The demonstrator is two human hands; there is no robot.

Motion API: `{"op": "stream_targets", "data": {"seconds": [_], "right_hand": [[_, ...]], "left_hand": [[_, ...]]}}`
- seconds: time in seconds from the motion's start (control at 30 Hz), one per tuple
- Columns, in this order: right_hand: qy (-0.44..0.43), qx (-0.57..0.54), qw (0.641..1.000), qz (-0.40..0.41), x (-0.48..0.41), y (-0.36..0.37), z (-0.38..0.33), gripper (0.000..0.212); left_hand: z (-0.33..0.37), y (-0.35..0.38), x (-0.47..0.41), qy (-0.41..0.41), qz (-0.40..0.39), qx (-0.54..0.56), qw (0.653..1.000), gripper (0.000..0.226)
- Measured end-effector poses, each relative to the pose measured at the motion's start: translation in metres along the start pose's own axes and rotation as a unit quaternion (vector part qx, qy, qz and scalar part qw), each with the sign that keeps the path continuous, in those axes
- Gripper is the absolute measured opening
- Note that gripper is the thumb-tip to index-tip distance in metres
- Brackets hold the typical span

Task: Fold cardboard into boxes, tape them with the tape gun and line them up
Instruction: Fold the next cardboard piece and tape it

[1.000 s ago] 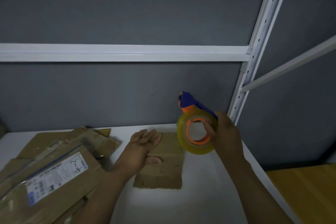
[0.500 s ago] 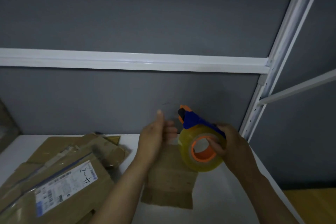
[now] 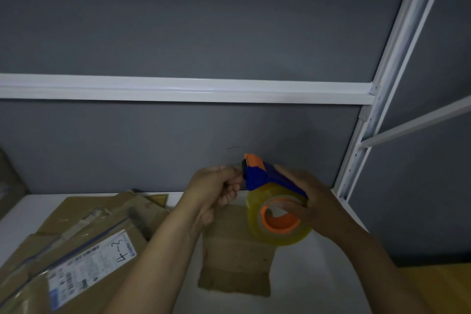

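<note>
Tape gun [image 3: 257, 177] held in both hands above a flat cardboard piece [image 3: 237, 257] on the white surface [image 3: 313, 280].
Right hand [image 3: 318, 201] grips the roll end; left hand [image 3: 214, 194] pinches its front tip with curled fingers.

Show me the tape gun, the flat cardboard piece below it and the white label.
tape gun [image 3: 254, 177]: head view, on its blue body.
flat cardboard piece [image 3: 237, 257]: head view, on its bare middle.
white label [image 3: 89, 267]: head view, on its printed face.

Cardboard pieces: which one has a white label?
The big flattened cardboard at left, marked 4-3; the small piece to its right is plain.
</note>
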State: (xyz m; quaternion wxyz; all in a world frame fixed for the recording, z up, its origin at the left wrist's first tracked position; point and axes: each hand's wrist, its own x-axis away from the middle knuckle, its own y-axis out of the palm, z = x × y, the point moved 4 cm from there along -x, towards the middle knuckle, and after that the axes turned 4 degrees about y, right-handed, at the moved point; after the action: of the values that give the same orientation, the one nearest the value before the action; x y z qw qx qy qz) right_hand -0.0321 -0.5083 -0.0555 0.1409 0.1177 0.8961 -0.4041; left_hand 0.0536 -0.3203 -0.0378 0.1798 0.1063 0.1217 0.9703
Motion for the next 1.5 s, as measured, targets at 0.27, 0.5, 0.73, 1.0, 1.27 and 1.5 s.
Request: {"op": "stream_targets", "data": {"seconds": [0.27,0.5,0.73,1.0,1.27,1.5], "right_hand": [[-0.004,0.026,0.999,-0.031,-0.008,0.009,-0.001,0.061],[0.003,-0.021,1.0,-0.012,-0.011,0.013,-0.006,0.06],[-0.025,0.123,0.988,-0.086,-0.029,0.002,-0.02,0.064],[-0.043,0.241,0.959,-0.144,-0.028,-0.009,-0.022,0.057],[-0.057,0.356,0.922,-0.138,-0.026,-0.015,-0.017,0.054],[-0.068,0.328,0.928,-0.159,-0.031,-0.003,-0.023,0.054]], "left_hand": [[0.02,-0.035,-0.001,0.079,0.075,-0.06,0.992,0.024],[-0.024,-0.041,-0.007,0.009,0.063,0.033,0.997,0.019],[-0.063,-0.052,-0.017,-0.034,0.066,0.021,0.997,0.022],[-0.071,-0.047,-0.014,-0.007,0.127,-0.028,0.991,0.027],[-0.078,-0.051,-0.016,-0.001,0.169,-0.031,0.985,0.017],[-0.077,-0.066,-0.01,0.071,0.203,-0.252,0.944,0.028]]}}
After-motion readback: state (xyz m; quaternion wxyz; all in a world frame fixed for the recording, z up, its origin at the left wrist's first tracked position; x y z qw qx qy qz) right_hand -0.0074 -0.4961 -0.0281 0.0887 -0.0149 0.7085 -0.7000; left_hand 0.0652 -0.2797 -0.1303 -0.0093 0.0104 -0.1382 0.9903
